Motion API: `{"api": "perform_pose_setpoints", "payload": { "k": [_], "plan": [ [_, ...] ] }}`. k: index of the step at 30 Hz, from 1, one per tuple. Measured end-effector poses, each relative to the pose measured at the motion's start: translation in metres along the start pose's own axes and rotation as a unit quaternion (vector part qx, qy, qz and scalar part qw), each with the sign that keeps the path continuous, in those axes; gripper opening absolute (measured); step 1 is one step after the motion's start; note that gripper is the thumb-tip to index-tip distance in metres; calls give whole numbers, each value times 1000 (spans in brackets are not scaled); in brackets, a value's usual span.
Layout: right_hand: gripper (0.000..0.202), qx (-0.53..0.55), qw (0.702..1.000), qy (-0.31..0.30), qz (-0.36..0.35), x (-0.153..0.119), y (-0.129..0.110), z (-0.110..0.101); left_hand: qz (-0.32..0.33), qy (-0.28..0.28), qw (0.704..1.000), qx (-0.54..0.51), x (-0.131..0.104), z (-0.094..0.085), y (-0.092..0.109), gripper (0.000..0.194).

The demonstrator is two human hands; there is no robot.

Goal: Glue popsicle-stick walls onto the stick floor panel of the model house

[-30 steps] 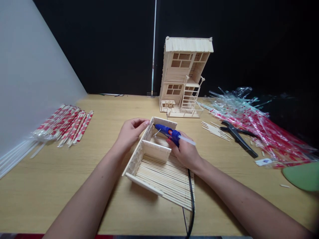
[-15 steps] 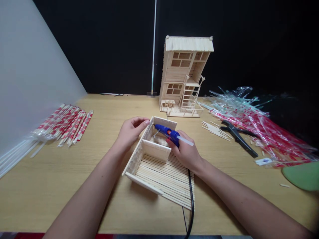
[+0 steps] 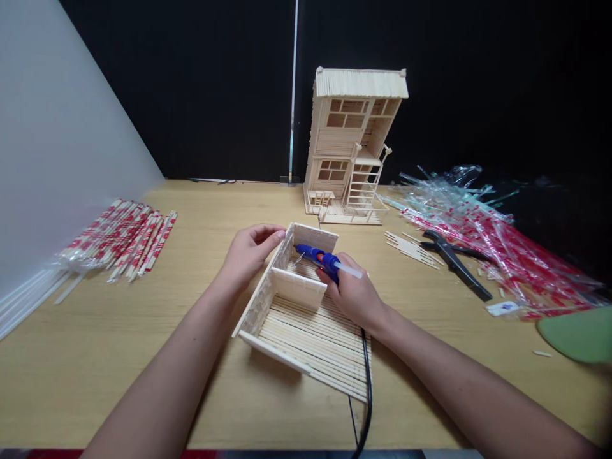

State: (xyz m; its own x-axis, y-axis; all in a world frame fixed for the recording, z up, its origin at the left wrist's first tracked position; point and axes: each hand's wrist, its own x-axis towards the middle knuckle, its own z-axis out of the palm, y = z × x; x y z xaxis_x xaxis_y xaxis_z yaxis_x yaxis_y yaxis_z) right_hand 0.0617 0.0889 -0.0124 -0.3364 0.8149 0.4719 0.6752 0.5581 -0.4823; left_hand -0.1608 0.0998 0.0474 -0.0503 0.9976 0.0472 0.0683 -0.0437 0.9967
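A wooden stick structure (image 3: 306, 338) with a slatted base, upright walls and a middle divider lies at the centre of the table. My left hand (image 3: 251, 252) grips the outer wall near its far left corner, thumb on the top edge. In my right hand (image 3: 354, 290) is a blue glue gun (image 3: 313, 255), a clear glue stick poking out of its rear. Its nozzle points into the far compartment, close to the left wall. The black cord runs down over the base's right side.
Behind stands a two-storey stick house (image 3: 354, 146). Wrapped chopsticks (image 3: 124, 236) and glue sticks (image 3: 33, 296) lie left. Right are loose sticks (image 3: 411, 248), a black cutting tool (image 3: 456, 268), plastic wrappers (image 3: 502, 242) and a green round object (image 3: 578, 335).
The glue gun has dipped slightly lower within the far compartment, and my right hand has shifted a little to the left. My left hand keeps its hold on the wall.
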Motion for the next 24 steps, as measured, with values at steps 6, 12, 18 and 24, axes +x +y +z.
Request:
{"api": "perform_pose_setpoints", "payload": {
  "k": [6, 12, 18, 24],
  "plan": [
    [21, 3, 1000, -5, 1, -2, -1, 0, 3, -7, 1000, -3, 0, -1, 0, 39],
    [23, 17, 1000, -21, 5, -2, -2, 1, -7, -7, 1000, -14, -2, 1, 2, 35],
    [25, -14, 998, -54, 30, 0, -3, -1, -8, 3, 1000, -7, -2, 1, 2, 35],
    [25, -9, 998, -52, 34, 2, -4, -4, -4, 0, 1000, -10, -1, 1, 1, 36]
  ]
}}
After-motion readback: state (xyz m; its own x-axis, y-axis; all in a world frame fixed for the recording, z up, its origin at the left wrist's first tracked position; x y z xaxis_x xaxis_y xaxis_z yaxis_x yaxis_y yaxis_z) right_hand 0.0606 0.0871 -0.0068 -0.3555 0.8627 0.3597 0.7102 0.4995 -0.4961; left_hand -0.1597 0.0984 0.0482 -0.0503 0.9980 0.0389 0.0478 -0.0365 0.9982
